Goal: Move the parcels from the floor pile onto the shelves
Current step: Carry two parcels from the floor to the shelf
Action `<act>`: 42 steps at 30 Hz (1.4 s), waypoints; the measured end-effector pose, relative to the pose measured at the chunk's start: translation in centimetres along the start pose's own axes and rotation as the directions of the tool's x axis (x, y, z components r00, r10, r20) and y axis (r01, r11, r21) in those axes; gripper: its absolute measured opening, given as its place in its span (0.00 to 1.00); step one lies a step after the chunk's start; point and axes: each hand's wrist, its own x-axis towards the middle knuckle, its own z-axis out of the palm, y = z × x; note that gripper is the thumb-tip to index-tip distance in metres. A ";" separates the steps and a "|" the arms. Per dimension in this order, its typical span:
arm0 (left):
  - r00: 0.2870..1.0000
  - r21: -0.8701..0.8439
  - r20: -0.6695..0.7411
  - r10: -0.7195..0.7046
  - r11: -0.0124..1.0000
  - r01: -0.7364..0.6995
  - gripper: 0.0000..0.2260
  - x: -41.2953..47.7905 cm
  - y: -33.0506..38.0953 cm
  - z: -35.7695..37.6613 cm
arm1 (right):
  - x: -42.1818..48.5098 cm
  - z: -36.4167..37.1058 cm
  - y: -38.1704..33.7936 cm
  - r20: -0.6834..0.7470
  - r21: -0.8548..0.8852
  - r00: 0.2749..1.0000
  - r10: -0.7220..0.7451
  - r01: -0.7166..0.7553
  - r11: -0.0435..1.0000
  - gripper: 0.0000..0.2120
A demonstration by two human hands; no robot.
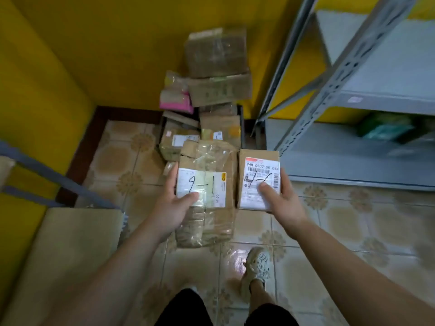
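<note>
A: Entry. We hold two parcels. Our left hand (174, 208) grips a long brown cardboard parcel bound in clear crinkled tape (207, 161). The thumb lies on its white label marked "9-1" and the fingers curl round the left edge. Our right hand (287, 198) grips a small squarish brown cardboard box (260, 168), thumb on its white barcode label, fingers round the right edge. Both appear lifted off the floor, side by side; we cannot tell whether their edges touch.

B: Progress?

A: Far from finished, in our judgement. Just beyond both grips, the stack of brown cardboard boxes (216, 90) in the yellow corner holds several parcels, with a pink-and-clear plastic packet (175, 102) on its left side. To the right of the right-hand grip stands the grey perforated-steel shelving unit (388, 67). Its upper board shows bare, and on the lower board we see only a blurred green package (386, 130). Most of the shelving looks left to do.

B: Materials?

A: Taped parcel: glossy wrinkled film over dented board, probably slick under the thumb. Small box: matt board, crisp corners, smooth paper label. Below the grips are glossy patterned beige floor tiles (353, 220) and a pale perforated clog (257, 264). Left of the left-hand grip lies a flat sheet of plain cardboard (70, 243).
</note>
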 end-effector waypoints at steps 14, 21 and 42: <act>0.842 -0.012 0.373 0.391 0.909 -0.417 0.37 -14.2 16.4 8.8 | -23.2 -15.6 -7.1 -0.495 0.057 0.839 -0.226 0.291 0.955 0.32; 0.762 -0.093 0.537 0.362 0.923 -0.373 0.33 -23.4 17.4 24.7 | -33.0 -29.5 -1.4 -0.654 0.035 0.731 -0.192 0.283 0.959 0.29; 0.725 -0.075 0.669 0.161 0.986 -0.150 0.31 -16.4 21.2 55.8 | -24.1 -56.3 6.8 -0.679 0.219 0.733 0.047 0.141 0.965 0.30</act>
